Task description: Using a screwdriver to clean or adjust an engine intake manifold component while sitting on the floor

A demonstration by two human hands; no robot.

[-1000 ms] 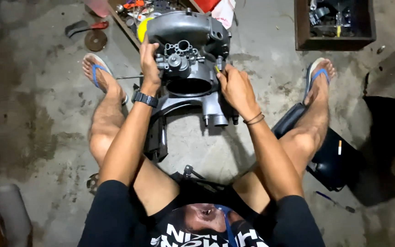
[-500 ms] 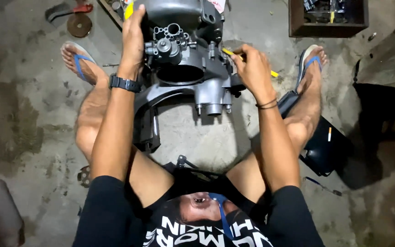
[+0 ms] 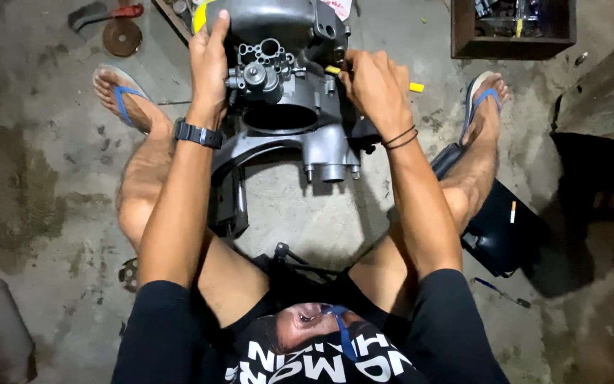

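Observation:
A grey metal engine casing stands on the concrete floor between my legs, with a round opening and small bores on its upper face. My left hand, a black watch on its wrist, grips the casing's left side. My right hand is shut on a yellow-handled tool, whose tip sits against the casing's right side. Two black bands ring that wrist. Below the casing lies a dark curved cover part.
A wooden box of tools stands at the upper right. A rusty disc and a red-handled tool lie at the upper left. A black part rests under my right leg. My feet wear blue sandals.
The view has shifted, so the casing now sits higher in the frame. My right hand has moved in closer against the casing's right side with the yellow tool. My left hand keeps its grip.

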